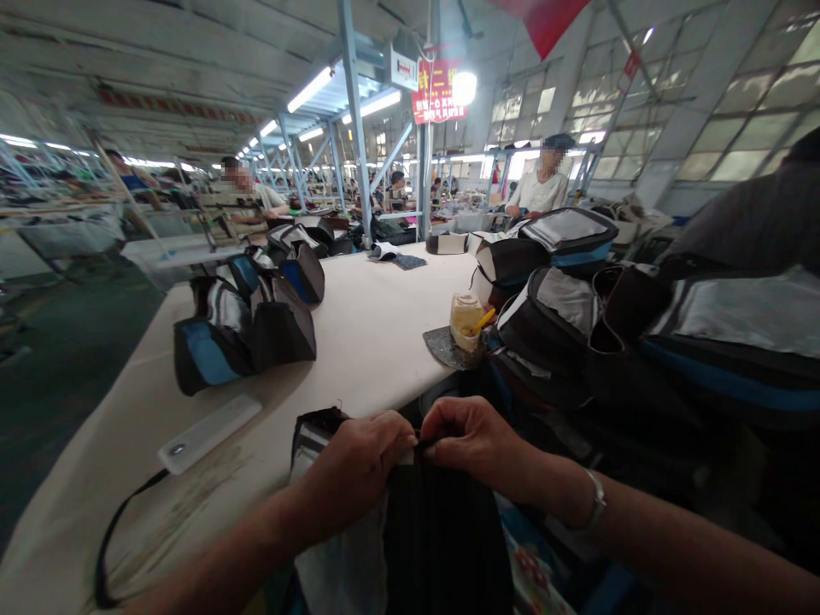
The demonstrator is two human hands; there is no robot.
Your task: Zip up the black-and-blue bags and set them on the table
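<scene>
A black bag piece [442, 538] with grey lining lies in front of me at the near edge of the white table [371, 333]. My left hand [355, 465] is closed in a pinch on its top edge. My right hand [471, 436], with a bracelet at the wrist, pinches the same edge just to the right. The two hands nearly touch. A black strap [119, 521] trails off to the left across the table.
A white flat device [208, 433] lies left of my hands. Black and blue bags [243, 329] stand in a row at left; more bags [576, 316] are piled at right. A small container [466, 320] sits on a dark patch. Other people sit at far tables.
</scene>
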